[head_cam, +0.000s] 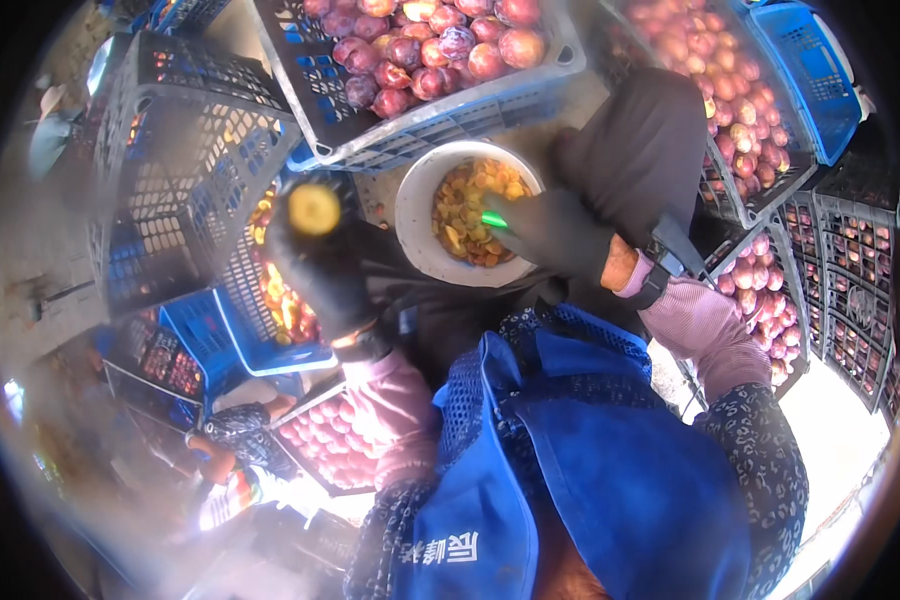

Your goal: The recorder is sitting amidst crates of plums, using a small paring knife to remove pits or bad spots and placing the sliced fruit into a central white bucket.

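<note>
My left hand (319,262), in a black glove, is at the left with a cut plum half (314,209), its yellow flesh facing up, at the fingers. Over the right side of a white bucket (420,247) is my right hand (555,229), also in a black glove, closed on a small tool with a bright green part (493,219); the rest of that tool is hidden. Brownish-yellow cut fruit pieces (469,206) lie in the bucket. Below my left hand, a blue crate (270,360) holds plums cut open, with yellow flesh showing.
Beyond the bucket stands a black crate (450,101) of whole plums (427,52). An empty-looking black crate (172,172) tilts at the left. More plum crates (750,202) line the right side, near a blue basket (810,82). Other people (240,435) are at the lower left and far left.
</note>
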Tool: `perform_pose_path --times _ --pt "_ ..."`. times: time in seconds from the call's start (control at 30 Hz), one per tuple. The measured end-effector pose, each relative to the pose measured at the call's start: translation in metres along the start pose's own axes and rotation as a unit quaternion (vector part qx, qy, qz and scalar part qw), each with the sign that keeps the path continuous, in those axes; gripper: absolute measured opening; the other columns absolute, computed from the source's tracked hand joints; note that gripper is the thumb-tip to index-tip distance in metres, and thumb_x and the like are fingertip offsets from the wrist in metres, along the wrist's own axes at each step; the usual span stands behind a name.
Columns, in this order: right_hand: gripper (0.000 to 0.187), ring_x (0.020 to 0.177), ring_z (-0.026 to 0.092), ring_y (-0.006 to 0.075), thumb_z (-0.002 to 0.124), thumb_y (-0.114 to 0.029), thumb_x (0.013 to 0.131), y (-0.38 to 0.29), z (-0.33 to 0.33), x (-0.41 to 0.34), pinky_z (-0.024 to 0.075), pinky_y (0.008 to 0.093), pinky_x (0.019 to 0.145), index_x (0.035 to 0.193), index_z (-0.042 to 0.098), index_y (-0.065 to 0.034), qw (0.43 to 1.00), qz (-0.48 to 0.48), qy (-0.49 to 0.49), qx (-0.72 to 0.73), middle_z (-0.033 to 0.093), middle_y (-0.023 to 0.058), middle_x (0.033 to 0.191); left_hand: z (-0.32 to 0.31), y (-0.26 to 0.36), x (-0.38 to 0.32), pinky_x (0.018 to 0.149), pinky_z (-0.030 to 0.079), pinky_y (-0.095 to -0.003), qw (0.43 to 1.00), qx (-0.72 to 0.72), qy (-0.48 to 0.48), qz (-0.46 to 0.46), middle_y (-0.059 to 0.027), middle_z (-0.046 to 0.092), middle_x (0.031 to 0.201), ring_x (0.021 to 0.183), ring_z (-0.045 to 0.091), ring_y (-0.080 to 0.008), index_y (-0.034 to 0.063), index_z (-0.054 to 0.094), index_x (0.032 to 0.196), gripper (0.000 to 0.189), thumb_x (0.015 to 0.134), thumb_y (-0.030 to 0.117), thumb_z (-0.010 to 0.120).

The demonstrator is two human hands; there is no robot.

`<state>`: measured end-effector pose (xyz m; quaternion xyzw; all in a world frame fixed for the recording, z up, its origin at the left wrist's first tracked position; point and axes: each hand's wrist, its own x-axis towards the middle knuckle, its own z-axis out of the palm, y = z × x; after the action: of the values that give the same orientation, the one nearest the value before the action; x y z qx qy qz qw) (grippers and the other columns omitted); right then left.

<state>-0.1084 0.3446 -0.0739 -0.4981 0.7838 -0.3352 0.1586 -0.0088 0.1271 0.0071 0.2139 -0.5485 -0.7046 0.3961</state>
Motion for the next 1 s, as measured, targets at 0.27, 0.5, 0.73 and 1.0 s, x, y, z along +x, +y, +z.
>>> perform_pose_path --times 0.27,0.5,0.73,1.0 --pt "0.025 0.054 0.061 0.0324 0.059 -0.03 0.089 -0.01 0.01 0.004 0.0477 0.0438 0.052 0.104 0.058 -0.0106 0.998 0.045 0.001 -0.032 0.06 0.0138 0.063 -0.102 0.042 0.034 0.092 0.047 -0.0365 0.869 0.47 0.098 0.12 -0.0186 0.06 0.116 0.103 0.06 -0.0269 -0.0041 0.052 0.123 0.039 0.085 0.001 0.06" --pt "0.022 0.053 0.06 0.0328 0.059 -0.032 0.089 -0.015 0.012 0.013 0.0469 0.045 0.051 0.094 0.057 -0.0114 0.998 0.062 0.002 0.007 0.059 0.0137 0.061 0.047 -0.015 0.097 0.08 0.048 -0.0269 0.887 0.402 -0.227 0.005 -0.0105 0.064 0.108 0.093 0.062 -0.0158 -0.0009 0.058 0.12 0.044 0.083 0.018 0.071" --pt "0.028 0.055 0.061 0.0334 0.061 -0.034 0.087 -0.012 0.012 0.015 0.0481 0.0452 0.053 0.097 0.058 -0.0084 0.994 0.099 0.035 0.027 0.061 0.0142 0.062 0.06 -0.144 0.168 0.081 0.049 -0.0476 0.677 0.635 -0.349 0.126 -0.0241 0.06 0.106 0.099 0.06 -0.0415 0.0007 0.054 0.104 0.053 0.069 0.032 0.079" --pt "0.023 0.062 0.063 0.0343 0.064 -0.03 0.088 -0.016 0.015 0.009 0.0482 0.0449 0.059 0.097 0.062 -0.009 0.989 0.041 0.119 0.071 0.064 0.016 0.071 0.069 -0.158 0.168 0.077 0.05 -0.0451 0.744 0.562 -0.332 0.147 -0.0244 0.065 0.093 0.09 0.063 -0.0414 0.0001 0.06 0.102 0.053 0.06 0.025 0.079"
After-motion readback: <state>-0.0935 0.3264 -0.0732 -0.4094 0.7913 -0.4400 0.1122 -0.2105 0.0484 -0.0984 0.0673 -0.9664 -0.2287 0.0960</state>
